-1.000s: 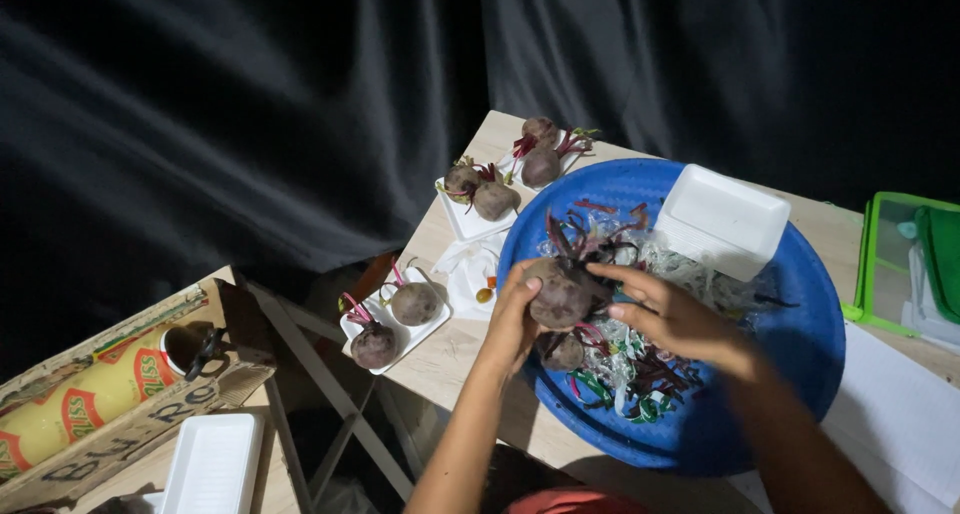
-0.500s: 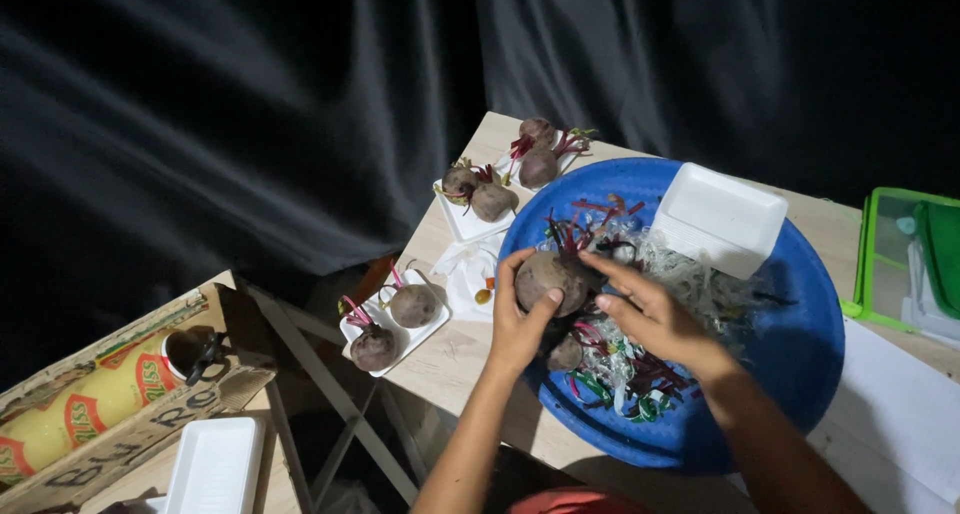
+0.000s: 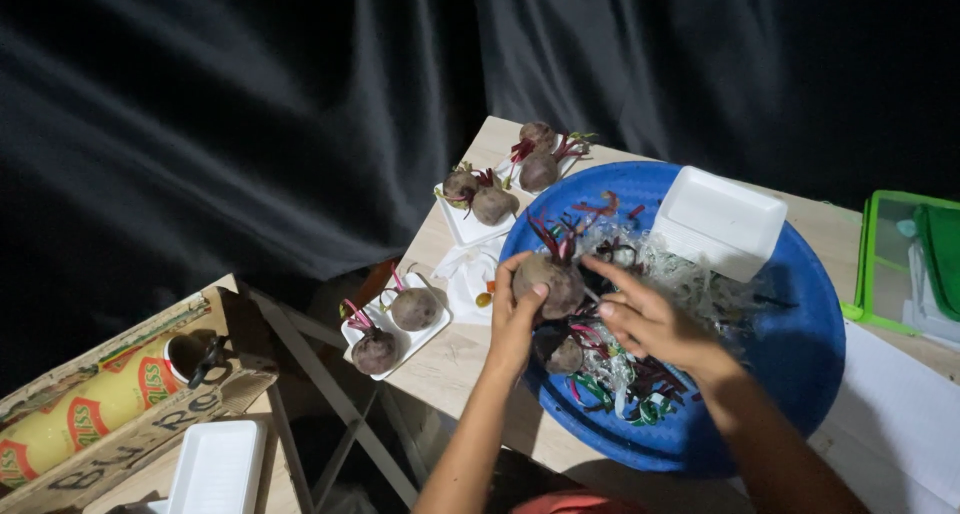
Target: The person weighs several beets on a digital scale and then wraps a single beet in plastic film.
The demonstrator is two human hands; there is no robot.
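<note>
Two hands over big blue basin [image 3: 800,374]. Left hand [image 3: 518,309] cups beetroot [image 3: 548,282], fingers curled round it at basin's 9 o'clock edge. Right hand [image 3: 645,319] touches same beetroot from 3 o'clock, fingers spread, nothing gripped. Second beetroot [image 3: 562,354] lies below, among shredded trimmings [image 3: 640,374]. White foam tray [image 3: 722,222] at basin's 1 o'clock.

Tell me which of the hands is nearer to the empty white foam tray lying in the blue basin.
Right. The right hand lies in the blue basin just below-left of the white foam tray; the left hand grips a beet farther left.
</note>
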